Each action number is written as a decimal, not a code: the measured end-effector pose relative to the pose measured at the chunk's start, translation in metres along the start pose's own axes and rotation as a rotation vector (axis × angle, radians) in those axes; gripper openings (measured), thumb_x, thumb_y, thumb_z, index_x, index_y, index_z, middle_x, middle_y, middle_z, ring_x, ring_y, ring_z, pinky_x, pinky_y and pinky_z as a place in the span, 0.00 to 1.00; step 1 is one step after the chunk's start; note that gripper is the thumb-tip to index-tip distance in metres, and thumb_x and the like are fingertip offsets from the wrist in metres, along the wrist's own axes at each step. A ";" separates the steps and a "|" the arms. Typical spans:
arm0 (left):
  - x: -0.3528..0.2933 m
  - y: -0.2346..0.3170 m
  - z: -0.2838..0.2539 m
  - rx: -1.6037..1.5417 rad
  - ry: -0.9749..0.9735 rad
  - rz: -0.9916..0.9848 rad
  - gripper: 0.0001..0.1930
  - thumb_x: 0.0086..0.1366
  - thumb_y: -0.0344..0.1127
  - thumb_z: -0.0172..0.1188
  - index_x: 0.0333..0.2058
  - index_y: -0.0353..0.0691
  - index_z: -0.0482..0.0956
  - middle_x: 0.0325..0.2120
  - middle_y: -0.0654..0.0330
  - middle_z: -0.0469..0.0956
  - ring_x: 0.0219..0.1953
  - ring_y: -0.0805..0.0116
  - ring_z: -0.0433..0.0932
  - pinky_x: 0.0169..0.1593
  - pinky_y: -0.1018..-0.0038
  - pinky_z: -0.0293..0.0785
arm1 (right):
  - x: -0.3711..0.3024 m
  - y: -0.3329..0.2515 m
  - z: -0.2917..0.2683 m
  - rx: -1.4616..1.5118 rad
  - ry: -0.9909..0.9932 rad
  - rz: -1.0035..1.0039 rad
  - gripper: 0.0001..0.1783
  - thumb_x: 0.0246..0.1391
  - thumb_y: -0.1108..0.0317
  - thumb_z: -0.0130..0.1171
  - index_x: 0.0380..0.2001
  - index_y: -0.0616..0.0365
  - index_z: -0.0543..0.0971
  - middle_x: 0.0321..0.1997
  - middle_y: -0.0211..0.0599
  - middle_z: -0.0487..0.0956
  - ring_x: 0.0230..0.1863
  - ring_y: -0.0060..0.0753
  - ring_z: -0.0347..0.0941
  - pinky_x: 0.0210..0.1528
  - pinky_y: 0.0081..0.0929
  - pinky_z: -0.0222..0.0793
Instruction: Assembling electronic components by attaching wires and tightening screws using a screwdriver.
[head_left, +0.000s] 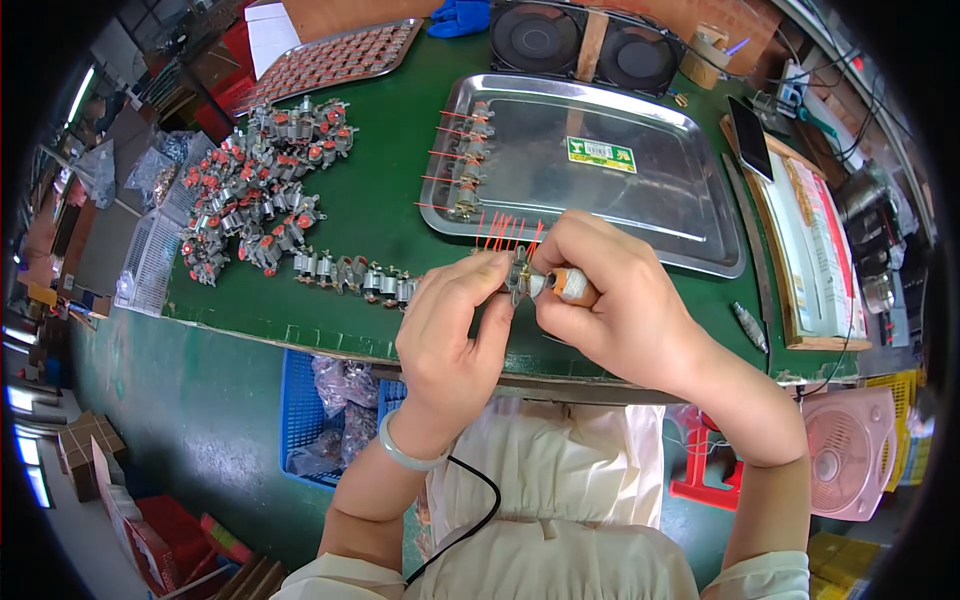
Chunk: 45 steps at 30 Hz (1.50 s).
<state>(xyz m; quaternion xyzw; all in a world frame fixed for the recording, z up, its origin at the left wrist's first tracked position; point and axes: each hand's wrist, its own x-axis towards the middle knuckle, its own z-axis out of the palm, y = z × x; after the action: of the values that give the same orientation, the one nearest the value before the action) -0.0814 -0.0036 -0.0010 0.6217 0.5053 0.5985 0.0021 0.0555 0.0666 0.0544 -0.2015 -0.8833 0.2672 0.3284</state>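
Close to the table's front edge, my left hand (452, 325) pinches a small silver metal part (517, 275) between thumb and fingers. My right hand (620, 300) grips a short tool with a tape-wrapped handle (573, 287), its tip against or very near that part. Just beyond my fingers, several thin red wires (500, 230) stick up. Left of my left hand runs a row of similar metal parts (350, 273), partly hidden by that hand. A steel tray (590, 230) lies beyond my hands, with a column of parts (468, 165) bearing red wires along its left side.
A heap of silver parts with red ends (260, 190) covers the table's left. Farther back are a filled tray (340, 60) and two black fans (585, 50). At right lie a phone (750, 138), a wooden-edged board (800, 240) and a wrapped tool (749, 325).
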 end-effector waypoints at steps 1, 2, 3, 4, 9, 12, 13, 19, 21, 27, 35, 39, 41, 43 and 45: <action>0.000 0.001 0.003 0.033 0.031 0.065 0.15 0.44 0.17 0.57 0.34 0.32 0.73 0.32 0.52 0.76 0.34 0.57 0.75 0.38 0.70 0.70 | -0.002 0.001 -0.001 -0.001 0.000 0.010 0.10 0.32 0.80 0.54 0.24 0.65 0.66 0.22 0.40 0.66 0.24 0.38 0.63 0.27 0.27 0.60; 0.001 0.001 0.004 0.028 0.027 0.062 0.15 0.44 0.17 0.57 0.34 0.32 0.73 0.32 0.52 0.76 0.34 0.57 0.75 0.38 0.70 0.70 | -0.004 0.002 -0.002 0.015 -0.004 0.037 0.10 0.34 0.77 0.54 0.24 0.64 0.67 0.24 0.43 0.67 0.26 0.44 0.65 0.28 0.31 0.62; 0.001 0.000 0.006 0.036 0.020 0.069 0.14 0.45 0.17 0.57 0.34 0.32 0.73 0.32 0.52 0.76 0.34 0.58 0.75 0.38 0.71 0.70 | -0.005 0.004 -0.004 0.031 -0.007 0.064 0.10 0.36 0.74 0.55 0.25 0.64 0.67 0.25 0.46 0.68 0.28 0.50 0.67 0.29 0.36 0.63; 0.001 0.000 0.007 0.043 0.013 0.077 0.13 0.46 0.17 0.56 0.34 0.33 0.73 0.32 0.52 0.76 0.34 0.59 0.75 0.38 0.72 0.71 | -0.007 0.006 -0.006 0.030 -0.005 0.072 0.10 0.36 0.74 0.55 0.25 0.64 0.67 0.25 0.46 0.68 0.28 0.50 0.67 0.29 0.36 0.63; -0.001 0.001 0.004 -0.308 -0.098 -0.281 0.12 0.54 0.22 0.55 0.39 0.32 0.72 0.36 0.57 0.73 0.33 0.73 0.73 0.37 0.81 0.69 | -0.018 0.007 -0.042 0.290 -0.083 0.528 0.08 0.44 0.77 0.52 0.32 0.65 0.72 0.30 0.29 0.71 0.32 0.14 0.64 0.34 0.14 0.62; 0.000 0.006 -0.006 -0.667 -0.269 -0.594 0.15 0.59 0.26 0.52 0.45 0.32 0.66 0.35 0.56 0.73 0.33 0.74 0.73 0.37 0.81 0.69 | -0.035 0.023 -0.059 0.197 0.017 0.480 0.12 0.44 0.79 0.51 0.35 0.64 0.72 0.31 0.29 0.72 0.33 0.14 0.65 0.36 0.13 0.63; 0.000 0.007 -0.005 -0.674 -0.277 -0.596 0.15 0.59 0.26 0.52 0.45 0.32 0.66 0.35 0.56 0.73 0.33 0.74 0.73 0.37 0.81 0.69 | -0.042 0.028 -0.060 0.194 0.022 0.489 0.12 0.44 0.79 0.51 0.35 0.64 0.72 0.31 0.29 0.72 0.33 0.14 0.65 0.36 0.13 0.63; -0.003 0.003 -0.006 -0.898 -0.271 -0.651 0.13 0.61 0.27 0.49 0.44 0.35 0.62 0.36 0.51 0.74 0.33 0.71 0.74 0.35 0.79 0.71 | -0.067 0.031 -0.058 -0.148 -0.040 0.431 0.22 0.33 0.80 0.56 0.38 0.62 0.70 0.34 0.39 0.75 0.22 0.31 0.68 0.29 0.24 0.65; -0.004 0.002 -0.004 -0.927 -0.269 -0.649 0.12 0.61 0.28 0.49 0.43 0.36 0.62 0.36 0.49 0.74 0.33 0.69 0.75 0.35 0.78 0.72 | -0.074 0.035 -0.054 -0.156 -0.060 0.428 0.26 0.32 0.81 0.57 0.41 0.60 0.68 0.36 0.37 0.75 0.21 0.33 0.67 0.27 0.26 0.65; 0.001 0.010 0.004 -0.950 -0.182 -0.756 0.10 0.61 0.29 0.50 0.41 0.34 0.65 0.35 0.49 0.74 0.34 0.62 0.77 0.34 0.76 0.76 | -0.084 0.047 -0.046 -0.300 0.051 0.198 0.31 0.29 0.81 0.60 0.45 0.56 0.67 0.36 0.32 0.76 0.25 0.35 0.68 0.32 0.29 0.65; -0.002 0.013 0.016 -0.818 -0.261 -0.636 0.09 0.58 0.23 0.52 0.38 0.30 0.68 0.32 0.54 0.74 0.34 0.64 0.77 0.36 0.77 0.76 | -0.075 0.043 -0.068 -0.522 -0.022 0.165 0.31 0.30 0.81 0.57 0.46 0.55 0.66 0.33 0.33 0.78 0.24 0.34 0.71 0.36 0.27 0.63; 0.000 0.018 0.018 -0.855 -0.282 -0.659 0.09 0.58 0.22 0.52 0.38 0.29 0.68 0.32 0.53 0.74 0.34 0.66 0.77 0.36 0.77 0.75 | -0.069 0.036 -0.070 -0.455 0.003 0.206 0.31 0.29 0.81 0.58 0.45 0.56 0.67 0.33 0.34 0.78 0.24 0.35 0.70 0.36 0.28 0.63; -0.001 0.019 0.018 -0.880 -0.276 -0.661 0.09 0.58 0.23 0.52 0.38 0.29 0.68 0.31 0.53 0.75 0.33 0.67 0.77 0.36 0.77 0.75 | -0.070 0.034 -0.070 -0.371 0.003 0.218 0.33 0.31 0.85 0.58 0.47 0.58 0.67 0.36 0.32 0.77 0.27 0.31 0.65 0.26 0.21 0.65; -0.001 0.020 0.019 -0.882 -0.264 -0.685 0.09 0.58 0.23 0.53 0.38 0.29 0.68 0.31 0.53 0.75 0.32 0.67 0.77 0.36 0.77 0.76 | -0.067 0.033 -0.065 -0.380 0.068 0.124 0.32 0.32 0.85 0.57 0.47 0.59 0.67 0.36 0.33 0.78 0.28 0.25 0.66 0.26 0.21 0.64; 0.001 0.023 0.020 -0.904 -0.269 -0.683 0.09 0.58 0.23 0.53 0.38 0.29 0.68 0.31 0.53 0.75 0.32 0.67 0.77 0.35 0.78 0.76 | -0.061 0.016 -0.060 -0.047 0.041 0.372 0.31 0.34 0.85 0.56 0.48 0.60 0.65 0.36 0.34 0.78 0.29 0.19 0.68 0.29 0.20 0.65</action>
<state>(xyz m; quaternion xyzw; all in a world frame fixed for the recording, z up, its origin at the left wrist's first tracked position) -0.0527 -0.0021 0.0077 0.4315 0.3670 0.6357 0.5244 0.1423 0.0666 0.0547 -0.3744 -0.8299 0.2985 0.2863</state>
